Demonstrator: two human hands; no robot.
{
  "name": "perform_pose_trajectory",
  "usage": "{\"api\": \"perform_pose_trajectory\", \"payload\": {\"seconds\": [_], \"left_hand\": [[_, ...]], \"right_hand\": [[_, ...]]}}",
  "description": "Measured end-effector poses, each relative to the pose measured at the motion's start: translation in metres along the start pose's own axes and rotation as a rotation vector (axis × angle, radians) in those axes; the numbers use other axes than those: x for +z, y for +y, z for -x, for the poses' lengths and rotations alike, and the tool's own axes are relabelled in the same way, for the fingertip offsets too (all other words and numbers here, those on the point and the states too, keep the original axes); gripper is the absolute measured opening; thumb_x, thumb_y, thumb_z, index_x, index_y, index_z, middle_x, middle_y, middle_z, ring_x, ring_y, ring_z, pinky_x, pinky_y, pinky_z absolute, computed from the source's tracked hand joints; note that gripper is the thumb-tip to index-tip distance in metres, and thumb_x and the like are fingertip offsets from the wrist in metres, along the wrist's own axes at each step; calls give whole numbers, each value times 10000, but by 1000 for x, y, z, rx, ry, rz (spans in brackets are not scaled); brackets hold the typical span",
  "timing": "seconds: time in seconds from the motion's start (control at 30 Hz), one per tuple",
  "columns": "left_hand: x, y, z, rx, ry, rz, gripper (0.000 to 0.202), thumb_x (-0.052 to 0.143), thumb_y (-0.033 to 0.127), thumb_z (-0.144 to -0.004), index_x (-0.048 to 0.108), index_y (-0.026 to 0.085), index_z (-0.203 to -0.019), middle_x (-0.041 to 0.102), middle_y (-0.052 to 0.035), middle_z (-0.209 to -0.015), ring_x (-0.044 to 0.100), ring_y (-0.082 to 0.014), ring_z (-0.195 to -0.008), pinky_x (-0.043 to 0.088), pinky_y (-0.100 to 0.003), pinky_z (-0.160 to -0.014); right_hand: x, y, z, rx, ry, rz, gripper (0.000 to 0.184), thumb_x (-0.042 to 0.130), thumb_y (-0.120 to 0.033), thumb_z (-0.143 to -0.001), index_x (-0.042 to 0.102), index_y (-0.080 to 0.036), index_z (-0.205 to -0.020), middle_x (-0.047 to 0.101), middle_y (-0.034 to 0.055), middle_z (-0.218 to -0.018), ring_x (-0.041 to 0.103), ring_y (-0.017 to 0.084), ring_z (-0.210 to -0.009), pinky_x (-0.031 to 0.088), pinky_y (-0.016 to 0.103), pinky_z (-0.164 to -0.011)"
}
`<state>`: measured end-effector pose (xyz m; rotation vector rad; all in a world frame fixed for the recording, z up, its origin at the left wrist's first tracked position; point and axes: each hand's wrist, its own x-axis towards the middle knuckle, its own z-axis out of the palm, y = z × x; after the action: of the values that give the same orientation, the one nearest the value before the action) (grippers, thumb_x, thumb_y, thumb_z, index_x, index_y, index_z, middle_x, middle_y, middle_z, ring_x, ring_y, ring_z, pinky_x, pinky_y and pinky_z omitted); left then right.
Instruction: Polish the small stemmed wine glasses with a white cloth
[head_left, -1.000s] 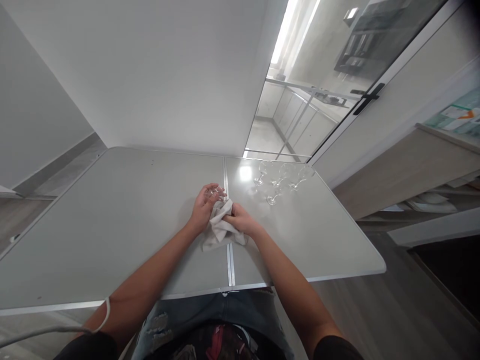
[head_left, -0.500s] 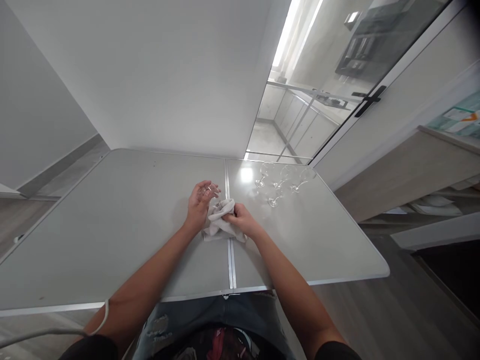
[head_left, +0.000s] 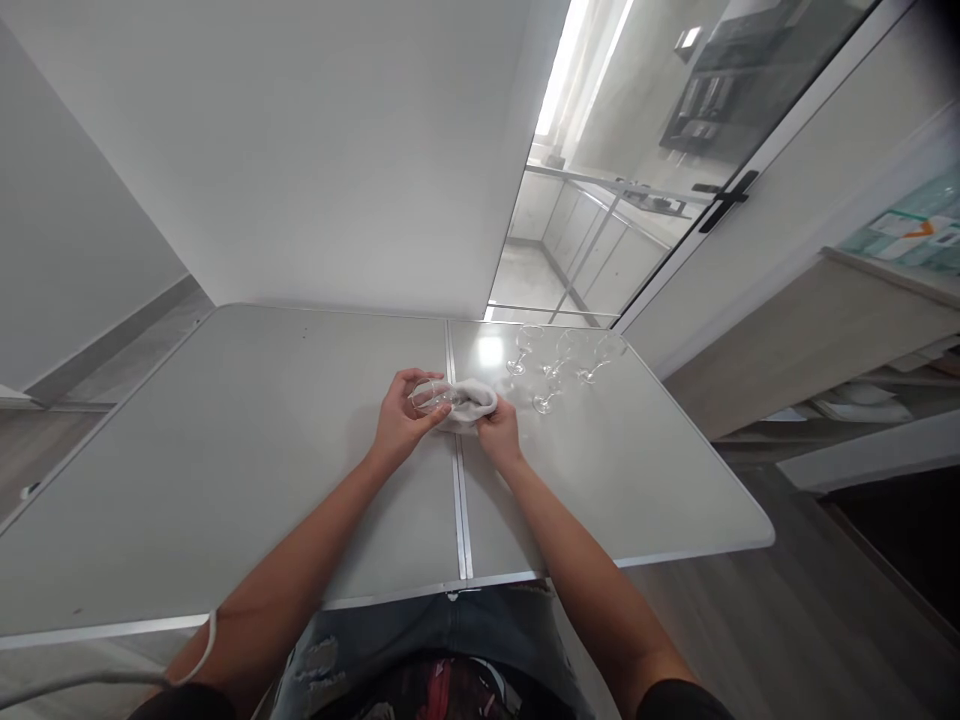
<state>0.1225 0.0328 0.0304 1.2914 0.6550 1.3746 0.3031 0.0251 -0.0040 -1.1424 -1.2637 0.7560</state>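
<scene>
My left hand is closed around a clear stemmed glass held above the middle seam of the grey table. My right hand grips a white cloth bunched against the right side of that glass. Both hands are close together, just in front of me.
Three clear stemmed glasses stand together at the table's far right. A white wall rises behind the table, and a glass sliding door is at the back right. A wooden shelf unit stands to the right. The table's near edge meets my lap.
Both hands have moved up and away from me with the glass and cloth. The cloth, which hung down to the table, is now bunched up against the glass.
</scene>
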Motion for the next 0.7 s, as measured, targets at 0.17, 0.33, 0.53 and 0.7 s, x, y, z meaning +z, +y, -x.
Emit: {"api": "perform_pose_trajectory", "payload": {"seconds": [0.17, 0.33, 0.53, 0.7], "left_hand": [[2, -2, 2, -55, 22, 6, 544, 851, 338, -721, 416, 254, -1037, 591, -69, -1235, 702, -233, -1052, 614, -363, -835], [2, -10, 0, -53, 106, 111, 503, 815, 338, -765, 418, 265, -1063, 549, -65, -1304, 677, -233, -1137, 576, -419, -969], [5, -16, 2, -47, 97, 74, 530, 829, 336, -753, 419, 252, -1077, 618, -97, -1283, 693, -233, -1115, 562, -435, -990], [10, -15, 6, -44, 61, 31, 529, 835, 331, -747, 405, 253, -1045, 628, -96, -1284, 702, -225, -1093, 596, -407, -935]], "right_hand": [[-6, 13, -10, 101, 279, -199, 182, 633, -299, -768, 702, -144, -835, 702, 23, -787, 614, 168, -725, 488, 260, -647], [-2, 11, -9, 114, 201, -283, 259, 653, -376, -820, 732, -159, -937, 741, 61, -922, 670, 201, -849, 540, 293, -725], [-4, 13, -4, 46, 196, -23, 275, 709, -265, -730, 761, -142, -970, 767, 76, -962, 697, 256, -900, 563, 341, -765], [-9, 8, -5, 19, 305, 105, 306, 660, -250, -708, 761, -117, -964, 768, 92, -964, 699, 270, -889, 564, 333, -725]]}}
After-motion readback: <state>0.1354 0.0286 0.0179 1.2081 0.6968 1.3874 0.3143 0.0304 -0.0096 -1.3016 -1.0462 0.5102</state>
